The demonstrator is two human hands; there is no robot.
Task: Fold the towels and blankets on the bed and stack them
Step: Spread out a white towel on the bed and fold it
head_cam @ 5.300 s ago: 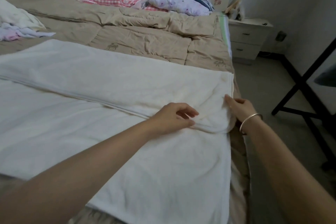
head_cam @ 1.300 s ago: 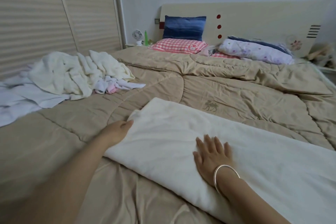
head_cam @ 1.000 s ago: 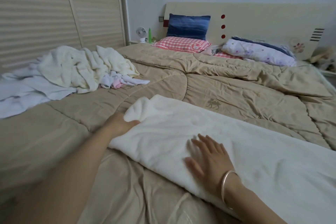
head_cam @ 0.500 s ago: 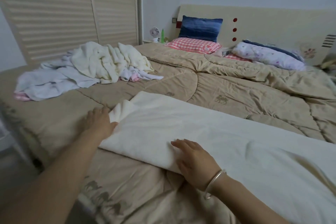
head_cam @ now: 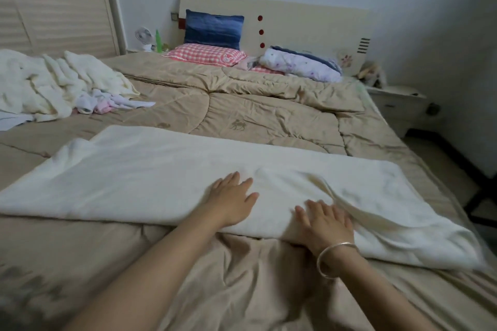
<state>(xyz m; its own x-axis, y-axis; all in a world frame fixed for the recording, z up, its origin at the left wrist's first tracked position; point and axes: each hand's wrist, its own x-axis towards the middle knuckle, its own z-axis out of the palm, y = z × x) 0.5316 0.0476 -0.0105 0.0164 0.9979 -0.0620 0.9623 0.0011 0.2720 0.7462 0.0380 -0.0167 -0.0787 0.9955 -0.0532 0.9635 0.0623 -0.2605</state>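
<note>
**Both palms flat on the folded blanket**

Head view: a cream blanket (head_cam: 161, 177), folded into a long strip, lies across the bed (head_cam: 269, 113). The left hand (head_cam: 234, 200) and right hand (head_cam: 326, 220) press on its near edge, fingers straight, gripping nothing. Unfolded towels (head_cam: 53, 83) are heaped far left.

We see a long cream blanket (head_cam: 161, 174) folded into a band across the tan quilt (head_cam: 269, 115) of the bed. The left hand (head_cam: 231, 201) lies flat on the blanket near its near edge, fingers straight. The right hand (head_cam: 326, 223), a silver bangle (head_cam: 336, 258) at its wrist, presses flat just beside it, next to a raised crease. We find a rumpled pile of white towels (head_cam: 53, 83) at far left. A blue pillow (head_cam: 213, 28) and a red checked pillow (head_cam: 207, 54) sit at the headboard (head_cam: 309, 24).
</note>
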